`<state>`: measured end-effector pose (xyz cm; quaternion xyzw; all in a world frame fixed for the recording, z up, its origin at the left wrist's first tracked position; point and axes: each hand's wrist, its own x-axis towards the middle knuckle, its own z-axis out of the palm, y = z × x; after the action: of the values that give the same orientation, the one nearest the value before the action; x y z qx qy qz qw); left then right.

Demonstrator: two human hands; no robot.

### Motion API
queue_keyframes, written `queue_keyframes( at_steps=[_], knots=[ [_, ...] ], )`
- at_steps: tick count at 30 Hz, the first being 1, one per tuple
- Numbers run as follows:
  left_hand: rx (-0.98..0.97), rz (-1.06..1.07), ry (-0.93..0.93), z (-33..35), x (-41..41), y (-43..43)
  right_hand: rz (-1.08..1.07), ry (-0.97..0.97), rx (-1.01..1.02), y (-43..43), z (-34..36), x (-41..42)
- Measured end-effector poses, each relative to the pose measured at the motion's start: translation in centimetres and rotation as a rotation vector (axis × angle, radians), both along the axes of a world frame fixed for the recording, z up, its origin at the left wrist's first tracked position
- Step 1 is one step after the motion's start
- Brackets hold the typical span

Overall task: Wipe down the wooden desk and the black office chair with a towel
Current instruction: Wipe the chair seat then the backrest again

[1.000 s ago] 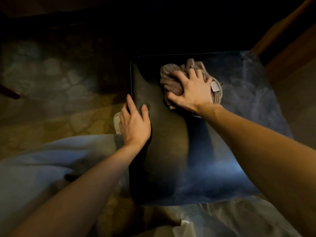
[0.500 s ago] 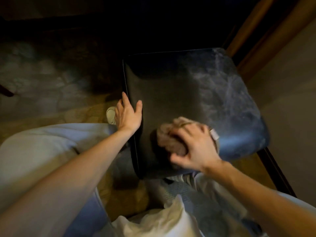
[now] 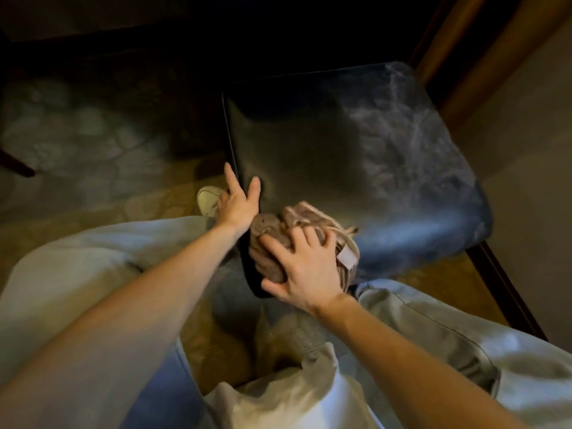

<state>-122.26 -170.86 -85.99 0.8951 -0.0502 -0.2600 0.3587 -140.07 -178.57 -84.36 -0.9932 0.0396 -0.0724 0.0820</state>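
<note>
The black office chair's seat (image 3: 356, 156) fills the middle of the view, glossy with pale smears on its right half. A bunched pinkish-brown towel (image 3: 297, 224) with a sewn label lies on the seat's near left corner. My right hand (image 3: 305, 267) presses down on the towel, fingers spread and curled over the bundle. My left hand (image 3: 240, 202) rests on the seat's left edge, fingers straight, thumb on top of the seat. The wooden desk shows only as a brown panel (image 3: 483, 44) at the upper right.
My legs in light trousers (image 3: 464, 329) flank the seat's near edge, with a pale shoe (image 3: 209, 199) on the patterned stone floor (image 3: 77, 144) to the left. A dark chair-base bar (image 3: 507, 292) runs along the right. The far area is dark.
My right hand dragged the towel from the seat's far middle toward me, then left to the near left corner. My left hand stayed on the seat's left edge.
</note>
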Motion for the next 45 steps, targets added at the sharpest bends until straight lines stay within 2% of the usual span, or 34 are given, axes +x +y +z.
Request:
queue_keyframes(
  at_steps=[2,4,5,7,9,11,17,19,22,24,28,33,37,39,45],
  knots=[
    [0.004,-0.025,0.018,0.2,2.1,-0.1,0.267,0.023,-0.115,-2.5,0.5,1.0],
    [-0.008,-0.020,0.030,0.4,2.9,0.2,0.365,0.044,-0.231,-5.2,1.2,1.8],
    [-0.014,-0.012,0.026,0.4,2.8,0.5,0.289,0.036,-0.246,-6.6,1.6,1.9],
    [-0.066,-0.002,0.026,0.4,1.6,1.1,-0.045,0.037,-0.167,-9.6,2.4,1.8],
    [-0.198,0.007,0.102,-0.2,0.8,1.3,-0.345,0.053,-0.081,-11.7,2.8,1.9],
    [-0.324,0.064,0.227,-0.7,1.2,0.9,-0.406,0.075,-0.064,-11.1,2.1,2.6],
    [-0.341,0.017,0.373,-1.1,4.9,-0.1,-0.242,-0.008,-0.028,0.6,-2.5,4.7],
    [-0.292,-0.013,0.324,-0.7,6.1,-0.6,-0.051,-0.038,-0.056,0.8,-3.0,5.1],
    [-0.260,-0.036,0.259,-0.5,7.0,-1.0,0.432,0.026,-0.170,-2.1,-2.9,5.6],
    [-0.258,-0.049,0.222,-0.5,7.3,-1.3,0.593,0.026,-0.271,-4.0,-1.5,5.8],
    [-0.278,-0.087,0.256,-0.7,8.5,-0.3,0.408,-0.140,-0.242,-4.0,0.7,8.7],
    [-0.261,-0.184,0.315,-1.3,9.4,1.1,0.349,0.005,-0.249,-0.6,-0.9,10.7],
    [-0.186,-0.240,0.245,-0.9,9.4,0.5,0.482,0.118,-0.372,-2.7,-1.2,6.9],
    [-0.159,-0.256,0.228,-1.0,9.3,0.8,0.560,0.115,-0.453,-5.1,-1.7,4.7],
    [-0.210,-0.272,0.242,-1.7,8.9,1.0,0.559,0.111,-0.492,-6.6,0.5,1.9]
  ],
)
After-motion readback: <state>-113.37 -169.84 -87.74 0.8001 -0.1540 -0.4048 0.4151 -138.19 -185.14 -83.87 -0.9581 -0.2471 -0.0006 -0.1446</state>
